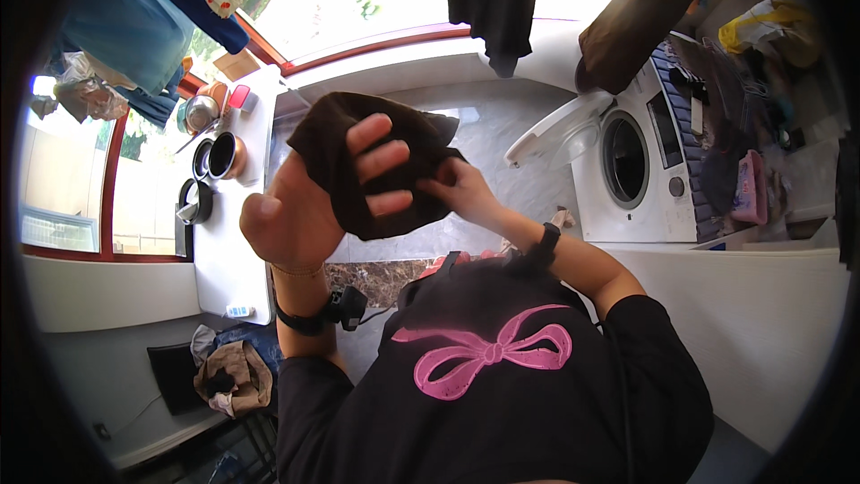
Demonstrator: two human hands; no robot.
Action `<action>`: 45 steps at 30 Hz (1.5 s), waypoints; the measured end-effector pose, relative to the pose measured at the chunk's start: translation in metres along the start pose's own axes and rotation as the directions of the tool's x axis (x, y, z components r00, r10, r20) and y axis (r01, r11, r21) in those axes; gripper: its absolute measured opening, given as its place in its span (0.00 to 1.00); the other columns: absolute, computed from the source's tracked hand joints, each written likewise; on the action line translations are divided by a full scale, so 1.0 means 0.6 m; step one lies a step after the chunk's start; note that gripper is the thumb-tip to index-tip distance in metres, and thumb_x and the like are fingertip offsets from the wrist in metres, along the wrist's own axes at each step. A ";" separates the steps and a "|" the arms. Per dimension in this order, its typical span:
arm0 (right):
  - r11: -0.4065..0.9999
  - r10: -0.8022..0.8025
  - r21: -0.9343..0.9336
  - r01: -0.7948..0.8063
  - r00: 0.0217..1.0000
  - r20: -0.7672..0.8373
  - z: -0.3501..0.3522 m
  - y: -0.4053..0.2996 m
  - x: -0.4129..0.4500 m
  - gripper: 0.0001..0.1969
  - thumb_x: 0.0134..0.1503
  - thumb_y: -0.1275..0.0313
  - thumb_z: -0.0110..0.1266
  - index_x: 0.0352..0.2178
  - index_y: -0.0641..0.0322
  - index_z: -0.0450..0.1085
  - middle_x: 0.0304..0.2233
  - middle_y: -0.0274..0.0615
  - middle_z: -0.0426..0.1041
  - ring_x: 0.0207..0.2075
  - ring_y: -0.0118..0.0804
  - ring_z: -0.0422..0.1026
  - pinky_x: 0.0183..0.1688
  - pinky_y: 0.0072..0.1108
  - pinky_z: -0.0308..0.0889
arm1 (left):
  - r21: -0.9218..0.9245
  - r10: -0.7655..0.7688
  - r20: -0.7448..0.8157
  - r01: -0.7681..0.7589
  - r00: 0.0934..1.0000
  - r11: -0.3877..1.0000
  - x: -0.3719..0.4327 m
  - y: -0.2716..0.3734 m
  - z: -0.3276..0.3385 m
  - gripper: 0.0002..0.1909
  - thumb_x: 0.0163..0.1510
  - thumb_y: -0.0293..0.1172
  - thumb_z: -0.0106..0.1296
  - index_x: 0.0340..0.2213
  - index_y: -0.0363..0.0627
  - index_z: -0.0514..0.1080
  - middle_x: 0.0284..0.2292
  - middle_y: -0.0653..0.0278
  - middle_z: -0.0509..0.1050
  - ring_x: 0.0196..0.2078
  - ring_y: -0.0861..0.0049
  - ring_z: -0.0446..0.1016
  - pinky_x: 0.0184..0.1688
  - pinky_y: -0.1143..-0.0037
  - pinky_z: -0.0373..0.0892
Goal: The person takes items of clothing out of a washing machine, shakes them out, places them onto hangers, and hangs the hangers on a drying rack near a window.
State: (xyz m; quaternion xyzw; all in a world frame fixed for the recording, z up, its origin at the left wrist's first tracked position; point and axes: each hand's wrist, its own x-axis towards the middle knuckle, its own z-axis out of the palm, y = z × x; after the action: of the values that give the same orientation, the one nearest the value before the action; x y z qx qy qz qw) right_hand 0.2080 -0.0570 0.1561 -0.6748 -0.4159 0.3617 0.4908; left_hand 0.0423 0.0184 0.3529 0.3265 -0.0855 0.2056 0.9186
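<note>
A piece of dark brown fabric point(376, 215), perhaps a small garment, is held up in front of me. My left hand point(316, 195) is raised with its palm showing; several of its fingers lie over the fabric, which hangs behind and around them, while the thumb stands apart. At the fabric's right side, my right hand point(460, 188) pinches an edge between thumb and fingers. How the cloth runs around the left fingers is partly hidden.
A front-loading washing machine point(672, 215) stands at the right with its door point(557, 124) swung wide. Clothes hang overhead, among them a black garment point(494, 0). Pots stand on a white table point(232, 242) at the left. A fabric bag point(252, 376) sits at the lower left.
</note>
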 end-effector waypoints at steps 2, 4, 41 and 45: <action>0.999 -0.013 0.048 0.021 0.988 -0.156 -0.011 0.017 0.019 0.20 0.40 0.62 0.62 0.26 0.64 0.63 0.16 0.39 0.64 0.20 0.30 0.64 0.22 0.22 0.61 | -0.014 -0.068 0.053 0.069 0.996 0.998 0.005 -0.007 -0.005 0.44 0.39 0.34 0.47 0.53 0.30 0.37 0.53 0.35 0.45 0.53 0.41 0.52 0.48 0.47 0.55; 0.998 -0.013 0.063 0.028 0.973 -0.229 -0.028 0.026 0.034 0.20 0.40 0.63 0.62 0.27 0.64 0.62 0.16 0.39 0.64 0.19 0.31 0.64 0.22 0.22 0.61 | 0.003 -0.104 0.061 0.104 0.993 0.995 0.018 -0.017 -0.001 0.44 0.37 0.32 0.46 0.53 0.28 0.37 0.50 0.35 0.51 0.49 0.42 0.58 0.47 0.48 0.58; 0.950 0.030 0.303 0.079 0.940 -0.340 -0.332 -0.059 -0.061 0.10 0.50 0.69 0.53 0.27 0.69 0.71 0.23 0.31 0.71 0.25 0.18 0.67 0.29 0.10 0.62 | -0.058 -0.537 -0.485 0.587 0.690 0.807 -0.025 -0.172 -0.300 0.12 0.54 0.31 0.42 0.40 0.43 0.63 0.25 0.64 0.69 0.22 0.80 0.63 0.26 0.82 0.59; 0.758 0.178 0.628 0.176 0.870 -0.459 -0.407 -0.006 -0.066 0.08 0.47 0.72 0.55 0.27 0.67 0.72 0.23 0.32 0.72 0.25 0.19 0.67 0.29 0.10 0.62 | 0.163 0.037 -0.589 0.073 0.808 0.984 0.019 -0.100 -0.290 0.18 0.54 0.28 0.40 0.48 0.40 0.58 0.35 0.62 0.68 0.40 0.76 0.66 0.50 0.74 0.60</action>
State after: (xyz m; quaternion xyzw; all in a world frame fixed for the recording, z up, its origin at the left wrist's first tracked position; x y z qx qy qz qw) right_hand 0.4106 -0.1809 0.2257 -0.5306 -0.1241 0.2995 0.7832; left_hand 0.0828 0.0902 0.1881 0.3279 0.2253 0.2947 0.8689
